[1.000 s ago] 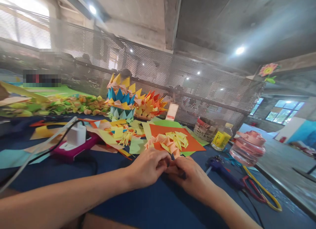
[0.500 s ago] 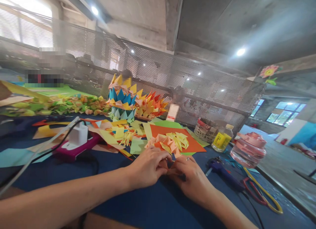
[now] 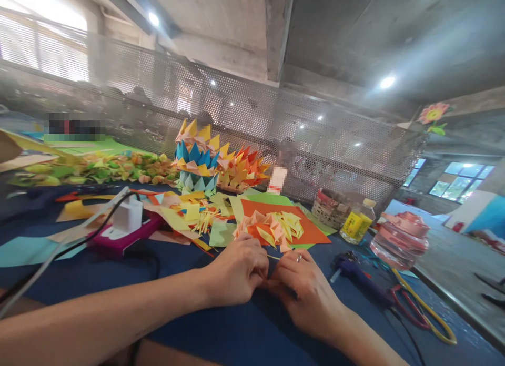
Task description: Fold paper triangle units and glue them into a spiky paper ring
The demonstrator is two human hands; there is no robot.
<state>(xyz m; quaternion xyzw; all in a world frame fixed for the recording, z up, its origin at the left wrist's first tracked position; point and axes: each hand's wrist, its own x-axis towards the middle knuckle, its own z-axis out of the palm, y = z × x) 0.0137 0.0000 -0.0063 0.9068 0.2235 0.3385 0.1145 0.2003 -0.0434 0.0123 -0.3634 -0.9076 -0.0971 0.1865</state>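
Pinching hands: the left hand and the right hand are meeting low over the dark blue desk, fingers bending inward; whether they are closing on anything, I cannot tell.
Pink folded-paper chain: it is lying in a curve on the orange sheet, just beyond the fingertips; its pleats are looking complete, its ends apparently not joining.
Yellow folded pieces: they are bunching on the orange sheet beside the chain, seemingly folded.
Finished-looking work: a tiered pointed paper stack and a red-orange pointed paper piece are standing at the far side.
Left to do: the folding is probably sitting partway; flat green paper is lying unfolded behind the chain, and how many pieces are lacking is not showing.
Glue gun: it is lying to the right, apart from both hands.
Hidden: the fingers are covering whatever is between them; the right hand is nearly overlapping the chain's near end, so contact is staying unclear.
Hard to make out: the heap of small green and yellow pieces at far left is blurring together.
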